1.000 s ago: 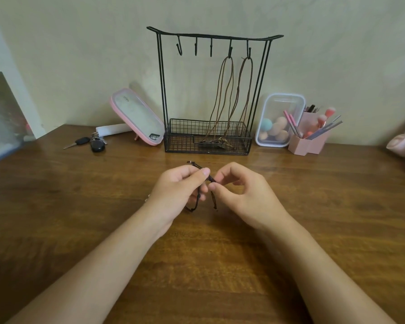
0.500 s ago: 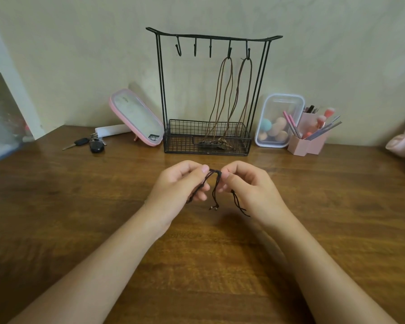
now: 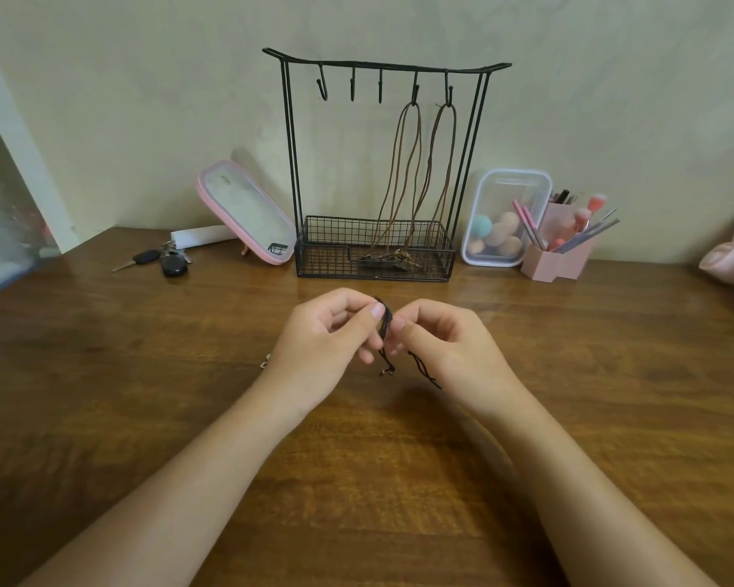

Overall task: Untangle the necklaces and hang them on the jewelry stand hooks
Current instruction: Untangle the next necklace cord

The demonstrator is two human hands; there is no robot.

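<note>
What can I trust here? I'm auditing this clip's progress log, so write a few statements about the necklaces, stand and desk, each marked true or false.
1. Two brown necklaces hang from the jewelry stand. True.
2. The left hand and right hand both pinch the black necklace. True.
3. Every hook on the stand is taken. False: the three hooks on the left are bare.
4. The keys lie to the right of the stand. False: they lie to its left.
5. The black necklace is already hung. False: it is held in the hands, in front of the stand.
</note>
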